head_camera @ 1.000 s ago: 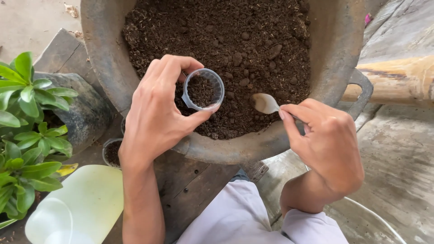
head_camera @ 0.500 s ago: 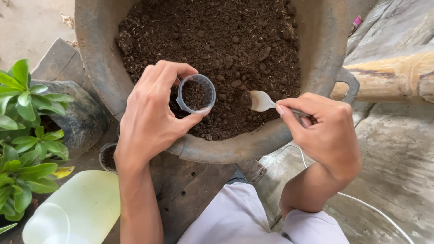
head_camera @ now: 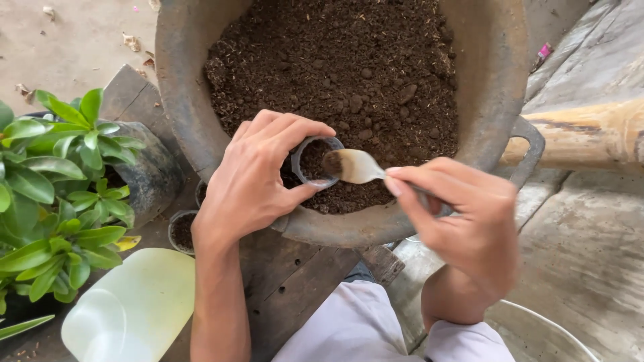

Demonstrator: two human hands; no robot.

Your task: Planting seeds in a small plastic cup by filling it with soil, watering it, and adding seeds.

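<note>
Head camera view, looking straight down at my two bare hands over a large round metal basin (head_camera: 201, 127) filled with dark, crumbly potting soil (head_camera: 349, 74).

My left hand (head_camera: 258, 177) is curled around a small clear plastic cup (head_camera: 315, 163), thumb on the near side and fingers wrapped over the far rim, holding it just above the soil near the basin's front edge. The cup already has dark soil inside.

My right hand (head_camera: 463, 224) pinches the handle of a spoon (head_camera: 355, 166) between thumb and fingers, closed firmly on it. The pale spoon bowl carries a little soil at its tip and sits at the cup's right rim, touching or nearly touching it; motion blur keeps me from telling which.

To my left stands a leafy green plant (head_camera: 60, 194) in a black nursery bag (head_camera: 151, 171). Between that bag and the basin, a second small cup of soil (head_camera: 181, 231) rests on the dark wooden boards (head_camera: 288, 281). A pale green plastic jug (head_camera: 131, 312) lies at the lower left. On the right, a thick bamboo pole (head_camera: 590, 137) lies behind the basin's metal handle (head_camera: 530, 151).
</note>
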